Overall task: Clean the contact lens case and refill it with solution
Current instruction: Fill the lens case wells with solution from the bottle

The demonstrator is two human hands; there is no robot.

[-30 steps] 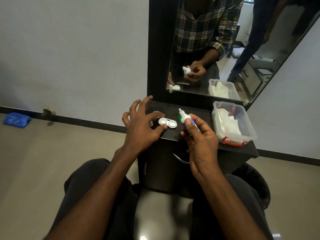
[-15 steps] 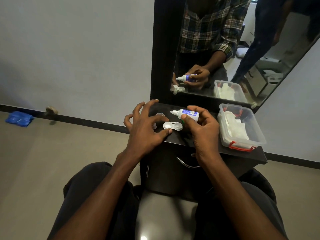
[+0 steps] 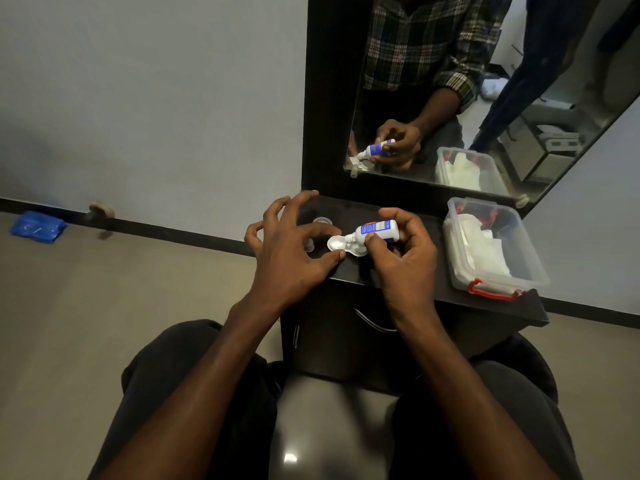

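Dark cabinet top (image 3: 408, 282) below a mirror (image 3: 485, 81) fills the centre of the frame, and the contact lens case (image 3: 337, 244) is seen lying on it, wells uncapped. The refilling step is judged to be in hand: a gentle squeeze is called for next. The solution bottle (image 3: 375, 231) is gripped sideways by the right hand (image 3: 403, 259), its nozzle over the left-hand well. The case is steadied by the left hand (image 3: 287, 252), thumb and forefinger touching it, the other fingers spread.
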